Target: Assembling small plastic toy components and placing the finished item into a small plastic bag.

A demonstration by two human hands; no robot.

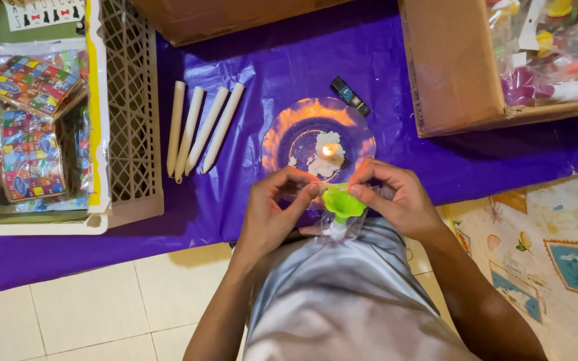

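The fingers [310, 190] of the left hand [272, 214] are pressed together, thumb to forefinger, pinching the edge of a clear wrapper [342, 224] at the 9 o'clock side of a green toy [342, 202]. The right hand [399, 200] mirrors it from 3 o'clock, its fingers pinching the wrapper's top edge right at the toy's rim. The toy is a small lime-green cup shape on a pale stem, held between both hands just above the person's lap; it seems to sit inside the wrapper, though the thin plastic is hard to make out.

At 12 o'clock from the hands, very near the fingertips, a clear plate [282, 137] lies on a purple sheet [436, 160] spread over the floor. A short lit candle [328, 151] burns in a pool of white wax at the plate's middle. Just past the plate's rim at 1 o'clock lies a small dark lighter [350, 95].

At 10 o'clock, four white candles [202, 130] lie side by side on the sheet, touching or nearly so. Beside them at 9 o'clock stands a beige lattice crate [132, 113] holding bagged colourful board games [31, 127]. At 2 o'clock an open cardboard box [446, 73] holds bagged plastic toys [556, 47]. A patterned mat [556, 247] lies at 4 o'clock, pale floor tiles [88, 314] at 8 o'clock.
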